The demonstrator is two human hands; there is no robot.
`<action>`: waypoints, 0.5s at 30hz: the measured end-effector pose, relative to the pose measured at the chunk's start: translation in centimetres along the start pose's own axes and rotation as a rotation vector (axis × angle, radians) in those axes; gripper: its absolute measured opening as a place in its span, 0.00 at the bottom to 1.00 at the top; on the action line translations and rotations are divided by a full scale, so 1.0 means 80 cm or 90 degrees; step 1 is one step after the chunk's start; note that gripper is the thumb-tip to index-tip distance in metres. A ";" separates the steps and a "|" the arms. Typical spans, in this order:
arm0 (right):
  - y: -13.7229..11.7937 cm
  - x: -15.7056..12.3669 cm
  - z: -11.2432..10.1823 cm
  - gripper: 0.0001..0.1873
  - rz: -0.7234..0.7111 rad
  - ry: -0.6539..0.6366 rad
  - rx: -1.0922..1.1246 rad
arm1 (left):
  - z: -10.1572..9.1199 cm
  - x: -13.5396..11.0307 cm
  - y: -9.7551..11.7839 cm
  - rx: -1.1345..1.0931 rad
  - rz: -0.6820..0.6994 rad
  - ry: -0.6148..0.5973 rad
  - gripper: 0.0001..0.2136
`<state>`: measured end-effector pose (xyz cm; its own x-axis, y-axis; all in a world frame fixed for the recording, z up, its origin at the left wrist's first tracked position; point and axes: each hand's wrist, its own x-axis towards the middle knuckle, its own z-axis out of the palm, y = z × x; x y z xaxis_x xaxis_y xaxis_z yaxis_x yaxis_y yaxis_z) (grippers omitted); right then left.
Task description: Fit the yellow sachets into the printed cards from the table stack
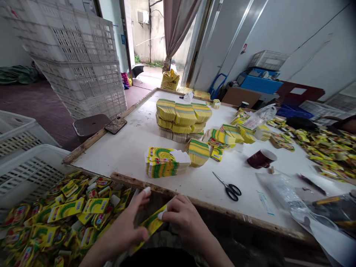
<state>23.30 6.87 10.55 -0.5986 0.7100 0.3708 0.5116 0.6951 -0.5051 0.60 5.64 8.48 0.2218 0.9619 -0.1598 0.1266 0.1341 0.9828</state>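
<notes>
Down at the bottom of the view, a flat yellow and green carton (151, 223) is sitting between both hands, just in front of the table's near edge. The left hand (125, 231) is clamping its lower end, thumb on top, while the right hand (185, 218) is pinching the upper end with fingers curled over it. Gripping both ends like this is probably stopping the thin card from buckling. White tape seems to be covering some fingertips, likely as a guard against the card edges. Just left of the hands, a white crate (33, 163) is holding a loose heap of similar cartons (69, 209) within easy reach. On the table (133, 144), a short stack of flat cartons (162, 163) is lying nearest, with taller stacks (182, 118) standing behind it. Scissors (230, 189) and a dark mug (261, 158) are lying off to the right.
</notes>
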 end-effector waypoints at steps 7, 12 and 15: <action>-0.011 -0.014 0.024 0.33 0.193 0.226 0.170 | 0.046 -0.007 -0.004 0.297 0.030 0.004 0.26; -0.018 -0.017 0.063 0.32 0.474 0.151 0.743 | 0.059 -0.014 -0.025 0.444 0.144 0.033 0.31; -0.026 -0.008 0.069 0.30 0.495 0.090 0.915 | 0.063 -0.021 -0.031 0.454 0.209 0.022 0.34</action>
<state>19.25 4.34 7.06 -0.3876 0.8781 -0.2806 -0.3624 -0.4250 -0.8295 4.82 2.48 5.82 0.3265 0.9344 0.1425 0.6528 -0.3319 0.6809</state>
